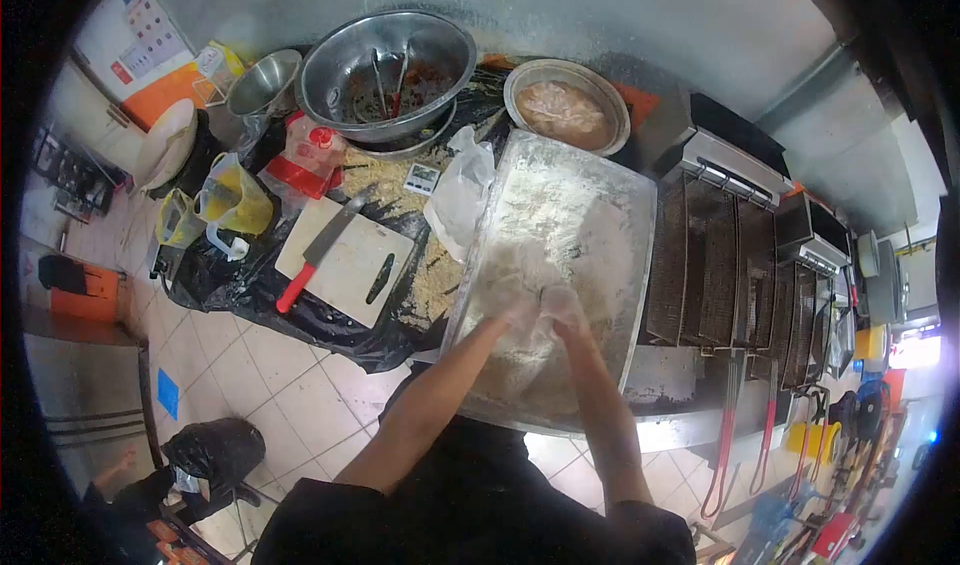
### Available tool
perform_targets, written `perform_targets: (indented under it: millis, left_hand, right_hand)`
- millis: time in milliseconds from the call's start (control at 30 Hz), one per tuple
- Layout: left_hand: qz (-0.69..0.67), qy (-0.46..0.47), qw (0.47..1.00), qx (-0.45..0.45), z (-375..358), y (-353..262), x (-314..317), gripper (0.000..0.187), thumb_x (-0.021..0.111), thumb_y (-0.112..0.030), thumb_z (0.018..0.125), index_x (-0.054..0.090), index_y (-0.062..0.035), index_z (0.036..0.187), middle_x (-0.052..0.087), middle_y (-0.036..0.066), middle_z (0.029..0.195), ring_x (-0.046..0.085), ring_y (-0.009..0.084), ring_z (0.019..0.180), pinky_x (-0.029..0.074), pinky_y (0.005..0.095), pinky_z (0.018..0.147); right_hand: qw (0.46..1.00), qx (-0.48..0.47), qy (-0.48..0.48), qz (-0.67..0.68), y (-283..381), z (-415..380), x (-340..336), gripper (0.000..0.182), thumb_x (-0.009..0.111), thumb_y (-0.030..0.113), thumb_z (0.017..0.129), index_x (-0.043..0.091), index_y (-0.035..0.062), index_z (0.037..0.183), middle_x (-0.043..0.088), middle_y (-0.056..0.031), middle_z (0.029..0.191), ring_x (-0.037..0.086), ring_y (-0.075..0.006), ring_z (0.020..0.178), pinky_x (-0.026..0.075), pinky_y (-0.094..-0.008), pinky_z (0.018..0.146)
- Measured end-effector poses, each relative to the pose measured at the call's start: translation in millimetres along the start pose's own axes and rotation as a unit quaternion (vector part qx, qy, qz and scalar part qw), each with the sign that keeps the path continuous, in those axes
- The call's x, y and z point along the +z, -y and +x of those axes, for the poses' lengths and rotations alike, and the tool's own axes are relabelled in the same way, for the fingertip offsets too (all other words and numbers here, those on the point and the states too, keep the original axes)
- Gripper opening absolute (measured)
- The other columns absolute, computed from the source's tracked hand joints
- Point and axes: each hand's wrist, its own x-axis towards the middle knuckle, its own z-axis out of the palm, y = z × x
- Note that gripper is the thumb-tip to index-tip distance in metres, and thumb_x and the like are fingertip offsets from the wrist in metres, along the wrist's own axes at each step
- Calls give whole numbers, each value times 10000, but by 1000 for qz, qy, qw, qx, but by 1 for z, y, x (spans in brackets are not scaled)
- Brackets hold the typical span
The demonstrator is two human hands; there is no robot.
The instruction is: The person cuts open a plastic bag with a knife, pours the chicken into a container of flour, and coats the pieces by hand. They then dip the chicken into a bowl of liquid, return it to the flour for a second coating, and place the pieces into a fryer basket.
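Note:
A large metal tray (643,255) in front of me holds a layer of white flour (535,180). My left hand (515,303) and my right hand (563,308) are close together in the flour, near the middle of the tray. Both look pale and dusted with white. Their fingers blur into the flour, so I cannot make out their shape or whether anything is between them. Behind the tray, a round metal bowl (510,93) contains pale raw meat pieces (562,111) in liquid.
To the left lie a white cutting board (340,280), a red-handled knife (335,255), a small timer (421,179) and a plastic bag (462,200). A big steel bowl (320,75) with tongs (390,85) stands behind. Fryer baskets (710,265) are at right; a person's hand (115,468) shows lower left.

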Motion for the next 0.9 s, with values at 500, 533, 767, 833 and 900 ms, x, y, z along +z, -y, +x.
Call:
perform_targets:
  millis: [500,533,767,833,900]
  left_hand:
    - [102,-128,985,52,-59,-2,-24,686,579,-342,762,336,62,1261,527,248,1100,525,355,1033,414,405,879]
    - [200,-300,926,109,-57,10,3,592,574,-309,776,418,47,1223,552,244,1054,549,351,998,440,405,845]
    - [165,-291,934,127,-5,16,11,219,546,-199,800,496,-44,947,518,106,814,518,207,733,438,339,647]
    - [294,-341,876,174,2,21,15,117,538,-168,807,518,-70,868,509,66,745,509,165,658,438,319,591]
    - [379,-370,824,204,4,25,19,49,531,-136,814,540,-96,789,499,27,676,500,124,582,437,300,534]
  right_hand:
    - [671,-84,-1,-736,33,110,-79,410,484,319,797,531,76,1125,609,-102,886,574,-234,754,449,-383,691]
    - [616,-173,19,-768,19,113,-80,427,484,336,796,524,90,1143,611,-111,922,580,-236,784,454,-379,719]
    - [877,20,-59,-476,68,58,-31,296,494,183,798,586,89,1063,614,-115,980,585,-250,850,471,-363,693]
    - [715,-43,-64,-694,59,61,-46,267,513,136,780,605,87,1025,622,-107,924,589,-245,810,471,-366,668]
    - [501,-98,-60,-858,45,66,-72,244,531,88,762,624,85,988,629,-99,868,592,-241,771,471,-368,643]
